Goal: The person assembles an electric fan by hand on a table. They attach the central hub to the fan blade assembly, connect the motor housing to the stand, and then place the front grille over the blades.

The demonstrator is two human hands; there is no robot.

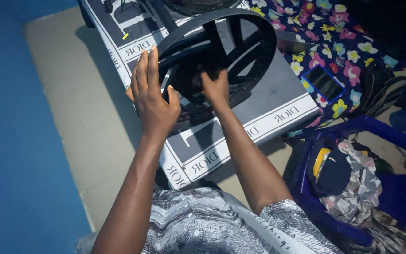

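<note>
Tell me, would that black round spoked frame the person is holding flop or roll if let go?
The black spoked frame looks moulded and rigid: its rim and spokes hold shape under the left hand and right hand, so probably stiff. It is mostly open gaps, so likely light for its size. Being round and tilted on edge, it might roll or tip over onto the grey mat.

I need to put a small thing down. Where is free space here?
Free: the tiled floor between the blue wall and the grey mat, and the mat's right part beside the black round frame. Crowded: the flowered cloth and the blue chair.
</note>
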